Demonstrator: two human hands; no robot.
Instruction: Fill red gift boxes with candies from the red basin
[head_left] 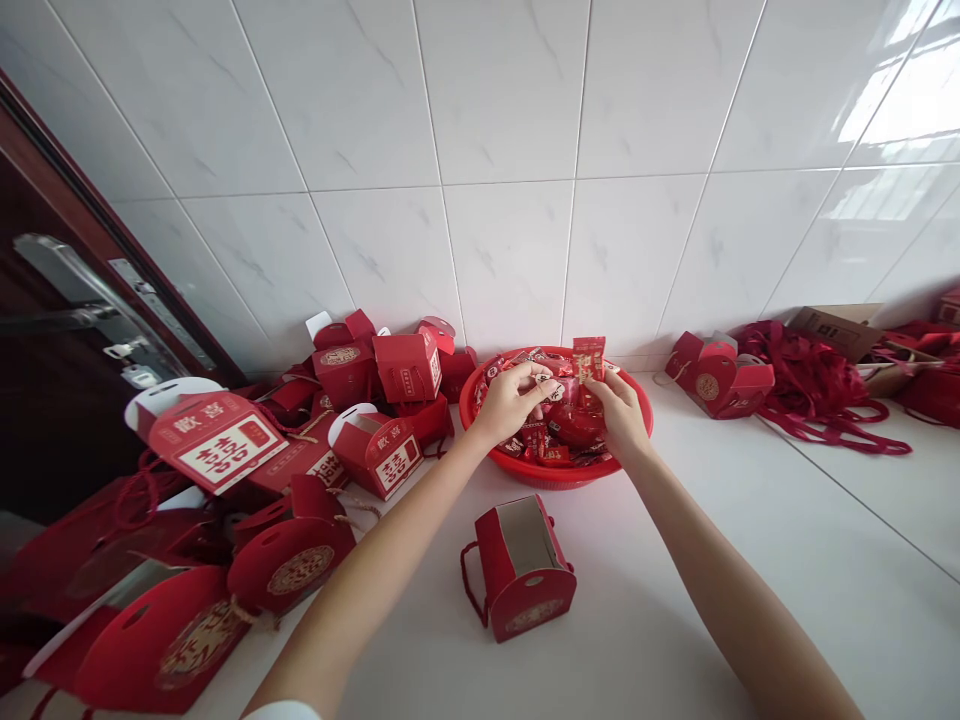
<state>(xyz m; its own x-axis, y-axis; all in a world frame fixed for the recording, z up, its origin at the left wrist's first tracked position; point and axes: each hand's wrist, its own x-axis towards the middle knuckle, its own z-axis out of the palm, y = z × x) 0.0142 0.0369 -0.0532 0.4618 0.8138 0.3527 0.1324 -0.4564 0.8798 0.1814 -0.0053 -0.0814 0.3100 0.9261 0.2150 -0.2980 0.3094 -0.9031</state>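
Both hands are over a red plastic basket [556, 484] of wrapped candies. My left hand [511, 402], fingers pinched, holds a small candy [551, 388] in a wrapper with dark lettering on white. My right hand [624, 412] grips a red candy packet [589, 358] that stands upright between thumb and fingers. Below the hands, on the white surface, sits a small red gift box [525, 570] with its top open and a cord handle hanging at its left. The part of its inside that shows is bare grey card.
Many red gift boxes [225, 445] are heaped at the left, beside a dark door with a metal handle [97, 290]. At the right lie another red box [720, 375], a pile of dark red ribbons [806, 380] and a brown carton [840, 330]. A tiled wall [510, 250] rises behind.
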